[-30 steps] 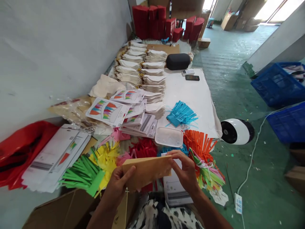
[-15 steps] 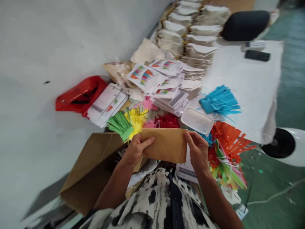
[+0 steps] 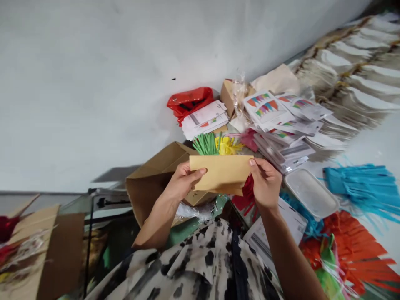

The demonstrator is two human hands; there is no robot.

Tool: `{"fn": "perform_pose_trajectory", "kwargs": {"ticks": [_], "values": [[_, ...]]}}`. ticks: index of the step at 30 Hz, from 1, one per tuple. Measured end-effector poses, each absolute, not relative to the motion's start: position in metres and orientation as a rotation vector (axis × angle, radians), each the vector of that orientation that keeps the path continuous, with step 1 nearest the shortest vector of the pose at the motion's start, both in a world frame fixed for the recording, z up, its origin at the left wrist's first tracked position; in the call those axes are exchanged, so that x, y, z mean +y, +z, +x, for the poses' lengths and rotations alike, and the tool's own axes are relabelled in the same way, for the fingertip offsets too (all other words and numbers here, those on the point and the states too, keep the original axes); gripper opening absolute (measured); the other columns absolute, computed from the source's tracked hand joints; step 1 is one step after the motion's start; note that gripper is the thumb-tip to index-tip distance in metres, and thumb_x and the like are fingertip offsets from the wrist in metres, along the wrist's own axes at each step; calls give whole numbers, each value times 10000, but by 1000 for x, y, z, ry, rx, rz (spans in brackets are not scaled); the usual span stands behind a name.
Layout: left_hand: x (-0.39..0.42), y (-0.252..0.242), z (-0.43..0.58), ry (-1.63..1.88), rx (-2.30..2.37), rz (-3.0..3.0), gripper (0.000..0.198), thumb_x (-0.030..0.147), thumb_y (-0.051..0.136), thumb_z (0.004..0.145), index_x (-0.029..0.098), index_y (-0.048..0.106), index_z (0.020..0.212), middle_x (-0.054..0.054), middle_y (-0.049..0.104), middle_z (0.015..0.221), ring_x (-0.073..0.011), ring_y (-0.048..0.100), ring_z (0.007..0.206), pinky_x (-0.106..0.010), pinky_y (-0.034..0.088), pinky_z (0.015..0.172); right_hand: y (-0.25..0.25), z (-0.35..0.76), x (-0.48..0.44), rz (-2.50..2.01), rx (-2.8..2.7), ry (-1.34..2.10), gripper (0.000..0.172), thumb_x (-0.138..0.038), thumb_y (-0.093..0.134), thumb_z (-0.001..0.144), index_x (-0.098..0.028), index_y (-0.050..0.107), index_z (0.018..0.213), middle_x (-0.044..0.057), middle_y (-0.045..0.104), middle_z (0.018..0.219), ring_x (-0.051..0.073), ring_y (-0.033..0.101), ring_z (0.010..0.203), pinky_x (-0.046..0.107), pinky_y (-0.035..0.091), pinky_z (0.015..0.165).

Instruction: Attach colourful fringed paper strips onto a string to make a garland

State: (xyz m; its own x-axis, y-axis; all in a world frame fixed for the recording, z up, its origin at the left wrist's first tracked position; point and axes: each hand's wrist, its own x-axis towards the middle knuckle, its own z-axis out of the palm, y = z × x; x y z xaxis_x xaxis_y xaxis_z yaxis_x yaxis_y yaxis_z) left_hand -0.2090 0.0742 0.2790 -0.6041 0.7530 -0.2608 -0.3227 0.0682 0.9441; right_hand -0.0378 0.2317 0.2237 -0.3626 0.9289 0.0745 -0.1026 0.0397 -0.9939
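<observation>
Envelope (image 3: 220, 175): where is it?

Held flat and level above the patterned shirt (image 3: 200, 266), between both hands, with a cardboard box (image 3: 150, 187) below the left hand.

And the hands?

Left hand (image 3: 183, 183) pinches one end, thumb on the front; right hand (image 3: 265, 183) closes around the other end.

Filled or sealed yet?

Can't tell. Beside the right hand, a red paper fringe (image 3: 248, 189) pokes out; green paper fringe (image 3: 204, 144), yellow paper fringe (image 3: 228, 146) and printed cards (image 3: 281, 141) lie beyond.
</observation>
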Motion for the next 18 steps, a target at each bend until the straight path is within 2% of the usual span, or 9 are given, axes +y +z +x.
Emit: {"fn": "perform_pose_trajectory", "kwargs": {"ticks": [5,8,11,13,15,18], "values": [[48,283,-211,1742,1551,438,332,349,953,712,148,838,950,-84,825,924,-187,742,799,-284,599,760,232,-50,223,-838,-1593,1454,287,-468,704,957,-198,773,1026,41,766,928,194,686,800,334,547,767],[42,282,-209,1749,1575,458,313,361,944,728,149,839,932,-78,823,942,-172,721,782,-266,574,750,249,-51,218,-810,-1736,1077,279,-364,667,985,-212,731,1211,107,755,1181,268,701,1081,425,549,943],[44,284,-204,1669,1576,564,325,385,902,791,151,840,1009,-79,819,991,-170,708,819,-262,551,784,275,-52,208,-591,-1968,682,363,-277,649,995,-250,673,1357,127,674,1402,297,614,1310,489,465,1107],[47,287,-199,1596,1558,651,351,404,875,823,152,834,1064,-82,812,1018,-182,703,854,-273,546,808,289,-55,202,-402,-2136,600,324,-239,665,995,-290,701,1313,79,708,1369,273,637,1279,479,442,1121],[51,290,-194,1563,1529,708,372,414,869,829,154,828,1093,-78,803,1026,-189,698,875,-283,544,826,297,-57,198,-310,-2211,578,245,-205,686,989,-303,746,1206,28,777,1217,234,686,1166,441,456,1076],[56,291,-189,1570,1462,686,375,486,845,843,154,831,1017,-57,779,917,-173,674,805,-277,536,777,298,-56,200,-280,-2202,544,204,-176,704,981,-301,775,1125,-9,816,1054,201,719,1056,405,476,1017]]}}
